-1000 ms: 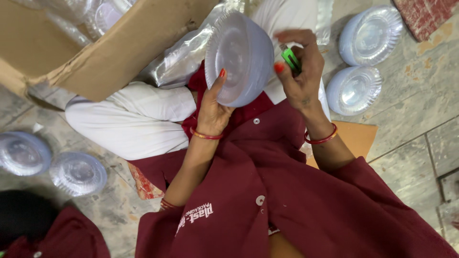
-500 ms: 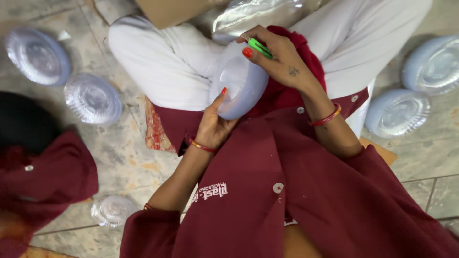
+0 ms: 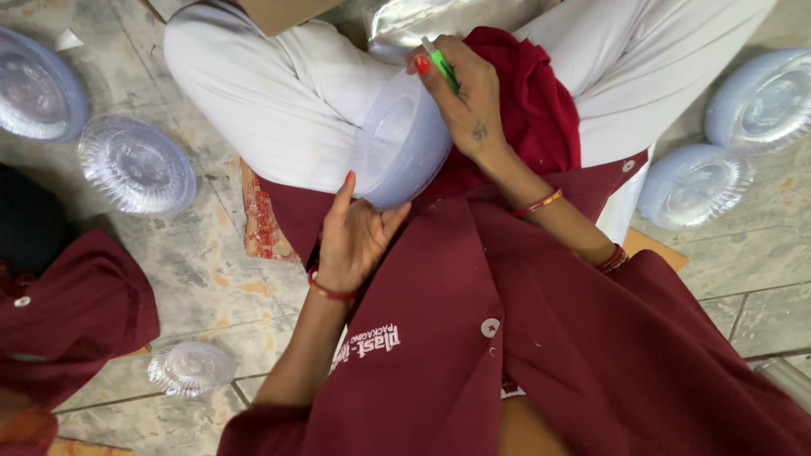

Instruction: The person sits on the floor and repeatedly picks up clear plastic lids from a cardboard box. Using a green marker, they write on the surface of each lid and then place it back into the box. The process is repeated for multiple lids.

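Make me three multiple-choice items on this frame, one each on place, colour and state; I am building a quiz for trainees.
1. Where does the translucent plastic bowl sit?
A. on the floor tiles
B. over the lap, between both hands
C. inside a box

2. What colour is the small tool in the right hand?
A. green
B. yellow
C. black

3. How does the left hand meet the bowl?
A. apart from it
B. cupping it from below
C. pressing its top

Answers: B, the bowl is held above the white trousers; A, its body shows bright green; B, palm and fingers support its lower edge.
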Demonstrator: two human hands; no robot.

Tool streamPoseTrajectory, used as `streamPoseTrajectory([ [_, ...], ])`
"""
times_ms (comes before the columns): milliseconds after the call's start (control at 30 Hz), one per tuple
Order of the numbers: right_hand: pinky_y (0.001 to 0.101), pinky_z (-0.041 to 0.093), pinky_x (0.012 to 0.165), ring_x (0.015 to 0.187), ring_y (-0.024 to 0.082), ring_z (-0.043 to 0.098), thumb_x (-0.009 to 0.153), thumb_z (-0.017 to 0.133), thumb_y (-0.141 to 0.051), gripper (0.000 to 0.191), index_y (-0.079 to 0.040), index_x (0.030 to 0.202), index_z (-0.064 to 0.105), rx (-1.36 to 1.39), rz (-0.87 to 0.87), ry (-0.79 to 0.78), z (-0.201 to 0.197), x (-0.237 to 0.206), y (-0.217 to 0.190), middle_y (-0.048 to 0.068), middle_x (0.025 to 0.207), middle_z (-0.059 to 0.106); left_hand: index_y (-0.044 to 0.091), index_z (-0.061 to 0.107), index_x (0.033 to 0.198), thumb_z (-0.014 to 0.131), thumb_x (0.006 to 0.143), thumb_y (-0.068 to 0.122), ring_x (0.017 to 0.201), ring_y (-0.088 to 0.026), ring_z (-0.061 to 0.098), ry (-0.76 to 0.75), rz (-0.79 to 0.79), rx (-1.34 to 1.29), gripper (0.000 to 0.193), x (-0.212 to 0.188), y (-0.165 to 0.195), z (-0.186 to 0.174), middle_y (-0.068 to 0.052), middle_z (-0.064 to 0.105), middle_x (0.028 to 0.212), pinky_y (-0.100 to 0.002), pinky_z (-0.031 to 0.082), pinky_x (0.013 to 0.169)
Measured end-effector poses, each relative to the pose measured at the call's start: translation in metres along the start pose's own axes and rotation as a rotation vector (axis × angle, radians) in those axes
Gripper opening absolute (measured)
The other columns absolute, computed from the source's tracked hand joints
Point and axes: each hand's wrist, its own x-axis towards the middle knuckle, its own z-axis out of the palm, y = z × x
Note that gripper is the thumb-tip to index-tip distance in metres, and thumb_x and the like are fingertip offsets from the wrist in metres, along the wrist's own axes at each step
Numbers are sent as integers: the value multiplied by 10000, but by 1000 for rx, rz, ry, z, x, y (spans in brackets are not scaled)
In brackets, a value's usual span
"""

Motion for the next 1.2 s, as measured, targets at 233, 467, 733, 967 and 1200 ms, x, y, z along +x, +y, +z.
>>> streamPoseTrajectory([
  [233,294,457,724,786,132,597,1117,529,-323,366,-11,1029,699,92,-23,-2,2,15,-8,71,965,728,23,450,1472,681,980,287,1212,-255,611,357,650,878,604,-62,-5,4,-125,613,1342,-374,563,990],
  [467,290,429,669,728,110,570,1121,513,-328,376,-13,1028,696,91,-26,-10,7,16,-9,61,943,743,171,782,1114,870,844,156,1382,-348,500,213,1374,1824,285,-38,-6,7,-95,581,1412,-543,402,1223],
  [733,299,344,587,623,94,459,1111,495,-370,419,-28,1077,734,66,35,-6,15,9,-18,44,765,611,171,759,1141,892,820,302,1363,-361,507,63,1459,1821,371,-23,6,14,-128,571,1405,-603,349,1210],
  [967,292,408,650,693,109,513,1154,438,-421,446,-32,1191,655,61,34,1,16,0,-24,51,834,615,140,767,1047,764,884,38,1318,-322,607,28,1451,1578,193,-12,10,22,-96,634,1353,-557,428,1232],
  [1200,300,557,980,1108,189,720,1211,460,-411,430,-17,1369,525,142,-29,50,12,-5,-32,119,1217,720,115,769,1029,747,879,-3,1242,-282,650,-44,1343,1491,192,-15,16,36,-69,683,1275,-509,489,1177],
])
